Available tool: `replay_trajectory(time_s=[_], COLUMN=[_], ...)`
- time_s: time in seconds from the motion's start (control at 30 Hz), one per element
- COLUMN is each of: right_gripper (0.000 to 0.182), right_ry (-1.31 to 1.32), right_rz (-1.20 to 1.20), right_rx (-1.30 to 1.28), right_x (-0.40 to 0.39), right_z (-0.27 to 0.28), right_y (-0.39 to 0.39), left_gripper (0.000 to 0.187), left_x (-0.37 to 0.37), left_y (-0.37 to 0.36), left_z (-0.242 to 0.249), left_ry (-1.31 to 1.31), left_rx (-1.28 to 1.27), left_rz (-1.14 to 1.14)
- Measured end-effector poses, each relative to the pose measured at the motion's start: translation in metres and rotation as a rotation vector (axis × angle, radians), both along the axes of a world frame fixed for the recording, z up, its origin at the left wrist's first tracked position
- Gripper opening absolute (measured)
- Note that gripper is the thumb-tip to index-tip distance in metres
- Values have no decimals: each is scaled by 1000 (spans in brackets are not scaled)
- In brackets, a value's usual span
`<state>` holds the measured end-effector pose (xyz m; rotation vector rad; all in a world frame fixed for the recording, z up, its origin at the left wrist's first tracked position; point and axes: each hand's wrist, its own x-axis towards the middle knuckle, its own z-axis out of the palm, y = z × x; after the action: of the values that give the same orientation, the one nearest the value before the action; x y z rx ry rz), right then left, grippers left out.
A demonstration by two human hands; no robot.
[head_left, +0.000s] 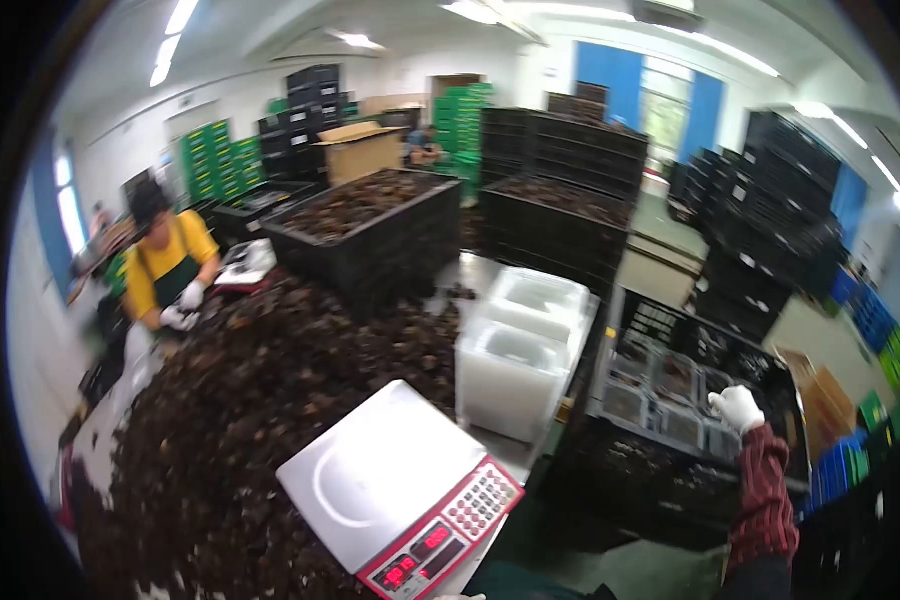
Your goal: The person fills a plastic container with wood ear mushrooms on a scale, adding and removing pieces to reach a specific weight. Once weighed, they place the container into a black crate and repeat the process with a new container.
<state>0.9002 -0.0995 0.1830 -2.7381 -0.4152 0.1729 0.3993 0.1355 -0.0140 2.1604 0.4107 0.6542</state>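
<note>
My right hand [737, 408], in a white glove, reaches over a black crate [660, 470] at the right. Its fingers are curled in beside the clear plastic boxes [676, 376]; whatever they may hold is hidden. Several boxes sit in rows in the crate, with dark contents in some. Of my left hand [462, 597], only a sliver of white glove shows at the bottom edge, below the scale, and its fingers are out of sight. The digital scale [385, 475] has a bare metal plate and lit red digits.
A dark, loose heap [260, 400] covers the table left of the scale. White stacked containers [515, 370] stand between scale and crate. Large black bins [370, 250] of dark pieces stand behind. A gloved co-worker [175, 265] in yellow works at the far left.
</note>
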Motion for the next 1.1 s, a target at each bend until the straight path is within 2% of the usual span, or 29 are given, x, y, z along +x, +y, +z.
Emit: replay_trajectory(time_s=[0.03,0.07,0.17,0.2,0.27,0.33,0.4,0.57,0.67,0.7,0.8,0.93,1.0,1.1], right_gripper=[40,40,34,32,21,19,20,23,25,28,30,34,38,37], right_ry=[-236,-462,-683,-792,-1023,-824,-622,-326,-457,-476,-432,-316,-82,-49], right_rz=[144,291,648,742,814,1104,1139,1067,940,912,817,809,861,869], right_rx=[60,132,354,396,294,87,152,322,315,400,421,579,659,699], right_x=[-2,-6,-76,-89,-101,-47,-31,-56,-62,-56,-70,-48,-48,-45], right_z=[-10,-18,12,14,9,-45,-52,-26,-33,-42,-32,-43,-34,-36], right_y=[31,62,173,202,252,296,301,296,298,298,296,297,295,298], left_gripper=[25,25,42,36,47,40,36,32,30,29,30,29,31,31], left_x=[-3,-3,-4,-2,-3,-6,-4,0,0,0,1,1,1,0], left_y=[-3,-6,-11,-11,-5,-9,-10,-12,-12,-12,-11,-11,-11,-11], left_z=[-8,-9,-2,-7,-28,-25,-33,-41,-39,-39,-39,-39,-42,-39], left_ry=[-12,-10,-7,-6,115,215,150,37,28,36,52,10,67,37], left_rx=[95,84,202,270,312,176,176,215,238,250,267,280,288,297], left_rz=[-56,14,15,24,-77,-89,-4,16,19,19,18,49,-4,9])
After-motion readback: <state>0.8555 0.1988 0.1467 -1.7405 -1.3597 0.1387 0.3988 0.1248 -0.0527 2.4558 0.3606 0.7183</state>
